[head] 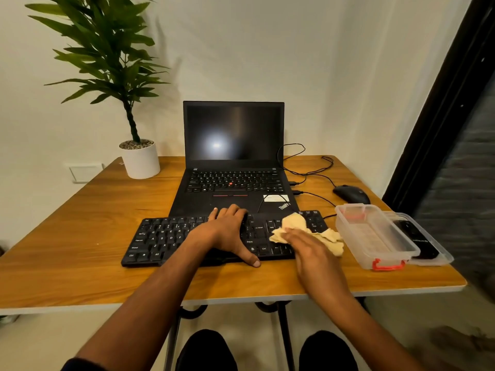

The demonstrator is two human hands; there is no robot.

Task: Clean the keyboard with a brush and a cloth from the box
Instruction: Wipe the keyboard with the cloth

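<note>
Currently my flat right hand [312, 246] presses the soft, limp cloth [294, 223] onto the rigid keyboard [166, 236], steadied under my spread left hand [227, 231].

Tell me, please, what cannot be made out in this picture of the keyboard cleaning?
- Head view: the keyboard's middle keys are hidden under the left hand.
- The right hand is motion-blurred on the cloth, so its grip is unclear.
- No brush is identifiable; a dark item behind the clear box is unclear.
</note>
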